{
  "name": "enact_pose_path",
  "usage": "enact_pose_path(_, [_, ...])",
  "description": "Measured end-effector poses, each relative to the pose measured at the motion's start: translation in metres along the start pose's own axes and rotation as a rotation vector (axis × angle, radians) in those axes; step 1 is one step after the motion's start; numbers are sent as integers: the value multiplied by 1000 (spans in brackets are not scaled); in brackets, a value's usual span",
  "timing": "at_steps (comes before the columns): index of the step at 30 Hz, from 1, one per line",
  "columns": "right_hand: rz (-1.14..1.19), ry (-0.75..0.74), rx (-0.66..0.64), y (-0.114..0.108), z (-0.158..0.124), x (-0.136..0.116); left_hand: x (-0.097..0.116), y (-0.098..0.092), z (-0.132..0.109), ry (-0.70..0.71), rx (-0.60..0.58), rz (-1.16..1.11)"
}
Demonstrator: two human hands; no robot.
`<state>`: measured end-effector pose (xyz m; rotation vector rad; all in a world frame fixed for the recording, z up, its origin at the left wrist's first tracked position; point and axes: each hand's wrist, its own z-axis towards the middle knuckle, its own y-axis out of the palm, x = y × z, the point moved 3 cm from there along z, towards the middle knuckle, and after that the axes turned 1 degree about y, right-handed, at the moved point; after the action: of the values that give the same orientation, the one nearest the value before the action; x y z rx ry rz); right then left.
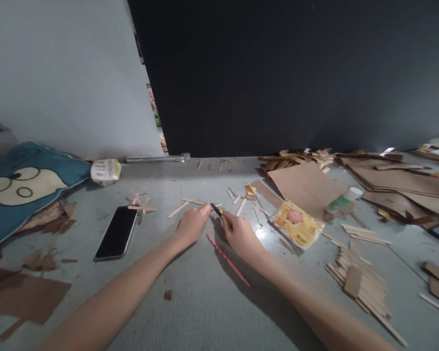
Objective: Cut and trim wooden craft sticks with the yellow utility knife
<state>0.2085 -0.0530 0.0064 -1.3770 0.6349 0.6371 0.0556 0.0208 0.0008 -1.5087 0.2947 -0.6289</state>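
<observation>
My left hand [194,225] is closed, its fingertips pinching the end of a thin wooden craft stick [192,201] close to the grey table. Wrapped round a black and yellow utility knife [216,210] is my right hand [241,238]; the knife's front end points at the left fingertips and almost meets them. Most of the knife's handle is hidden in the palm. A second craft stick [178,209] lies just left of the left hand. Between my forearms rests a red patterned pencil [229,261], slanting toward me.
On the left lie a phone [116,233], a star-shaped stick piece [142,207], a wrapped roll [105,172] and a blue cushion [32,195]. To the right are a yellow packet [297,225], a glue stick [344,201], cardboard [307,187] and piled craft sticks [366,280]. A black panel [278,78] stands behind.
</observation>
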Motion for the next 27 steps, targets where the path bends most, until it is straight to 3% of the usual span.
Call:
enact_pose_path(5, [-4, 3, 7, -1, -6, 2, -1, -2, 4, 20, -29, 18])
enact_pose_path(11, [-22, -42, 1, -2, 7, 4, 2, -3, 2, 78, -54, 3])
enact_pose_path(19, [-39, -33, -3, -3, 0, 2, -2, 0, 1, -24, 18, -50])
enact_pose_path(27, [-59, -17, -16, -3, 5, 4, 0, 1, 1, 53, -10, -28])
